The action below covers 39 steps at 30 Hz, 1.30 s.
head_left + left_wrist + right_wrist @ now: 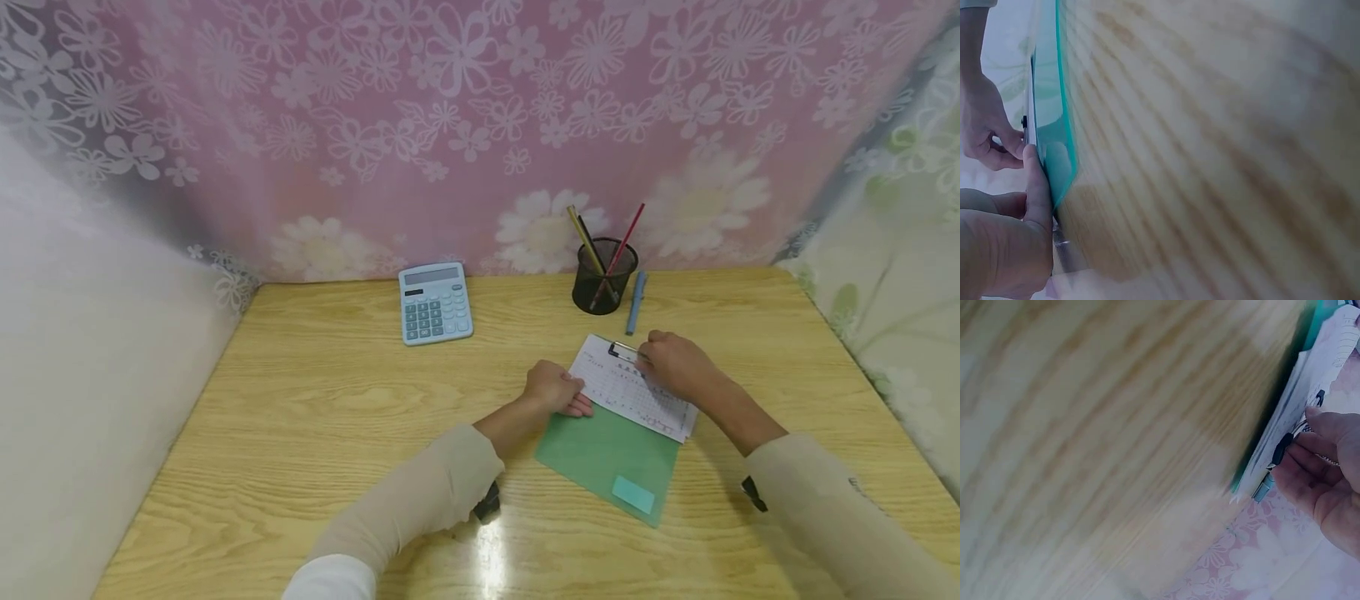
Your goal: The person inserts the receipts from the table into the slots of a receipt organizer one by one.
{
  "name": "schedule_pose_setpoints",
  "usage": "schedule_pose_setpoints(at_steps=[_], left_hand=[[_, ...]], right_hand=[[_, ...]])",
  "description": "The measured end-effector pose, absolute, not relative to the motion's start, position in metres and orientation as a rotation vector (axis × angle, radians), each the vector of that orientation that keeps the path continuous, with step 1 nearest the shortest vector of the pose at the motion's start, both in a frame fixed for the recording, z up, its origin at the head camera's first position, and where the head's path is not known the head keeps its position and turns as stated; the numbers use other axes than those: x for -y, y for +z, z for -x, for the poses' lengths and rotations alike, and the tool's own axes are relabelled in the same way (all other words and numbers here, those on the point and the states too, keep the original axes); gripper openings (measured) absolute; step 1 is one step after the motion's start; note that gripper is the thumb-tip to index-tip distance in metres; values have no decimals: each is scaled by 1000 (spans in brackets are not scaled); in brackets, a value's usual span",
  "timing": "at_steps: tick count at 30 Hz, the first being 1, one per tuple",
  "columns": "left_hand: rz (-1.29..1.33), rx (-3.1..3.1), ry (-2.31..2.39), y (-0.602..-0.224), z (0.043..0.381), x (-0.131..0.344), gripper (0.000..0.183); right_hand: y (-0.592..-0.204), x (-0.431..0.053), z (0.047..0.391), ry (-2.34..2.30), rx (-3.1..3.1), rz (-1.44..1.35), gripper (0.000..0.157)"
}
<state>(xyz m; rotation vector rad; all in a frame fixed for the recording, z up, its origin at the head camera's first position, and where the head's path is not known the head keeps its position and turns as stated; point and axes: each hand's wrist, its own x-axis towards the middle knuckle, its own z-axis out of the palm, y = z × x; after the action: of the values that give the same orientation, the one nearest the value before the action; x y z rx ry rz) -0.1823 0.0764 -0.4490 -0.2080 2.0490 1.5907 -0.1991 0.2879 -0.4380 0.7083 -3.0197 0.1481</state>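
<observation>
A green clipboard point(600, 454) lies at an angle on the table, with handwritten sheets of paper point(626, 396) over its upper half. At the left edge of the sheets, my left hand point(557, 388) pinches the paper, thumb on top and fingers near the lower corner. My right hand point(678, 367) grips the metal clip point(621, 351) at the top of the board. In the right wrist view, the thumb and fingers meet at the clip's black end point(1282, 449). The left wrist view shows the thumb point(1036, 184) along the edge of the stack.
A light blue sticky label point(633, 494) is on the board's lower part. Behind it stand a black mesh pen cup point(596, 300) with pencils and a blue pen point(636, 304) lying beside it. A blue calculator point(435, 304) rests farther left, near the flowered curtain point(450, 125).
</observation>
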Motion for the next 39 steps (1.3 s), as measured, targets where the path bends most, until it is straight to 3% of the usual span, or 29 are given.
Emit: schedule_pose_setpoints(at_steps=[22, 39], left_hand=[[167, -2145, 1497, -451, 191, -85, 36], [191, -2198, 1463, -456, 197, -92, 41]], right_hand=[[-437, -290, 197, 138, 2992, -732, 10], [-439, -287, 197, 127, 3012, -714, 12]])
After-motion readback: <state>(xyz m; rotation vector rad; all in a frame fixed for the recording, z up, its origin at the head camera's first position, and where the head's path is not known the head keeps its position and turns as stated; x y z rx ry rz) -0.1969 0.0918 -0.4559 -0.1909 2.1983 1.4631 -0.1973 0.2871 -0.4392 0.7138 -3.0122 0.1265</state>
